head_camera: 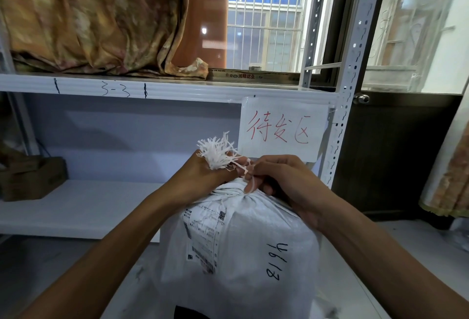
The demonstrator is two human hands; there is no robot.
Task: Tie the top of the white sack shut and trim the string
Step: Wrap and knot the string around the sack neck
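Head view: left hand (203, 176) grips the gathered neck of the white sack (253, 242), which stands before the shelf (152, 90). Right hand (281, 179) pinches the string (250, 181). Pull taut, cinch low.

From where I stand, the sack (241, 242) sits before the shelving rack (177, 91). The left hand (203, 176) grips the sack's neck from the left, and the right hand (281, 179) pinches the string (243, 169) on its right. Behind and above the sack hangs a paper sign (281, 128). A cardboard box (33, 179) sits on the shelf well left of the sack, and a door (393, 153) stands to the right.
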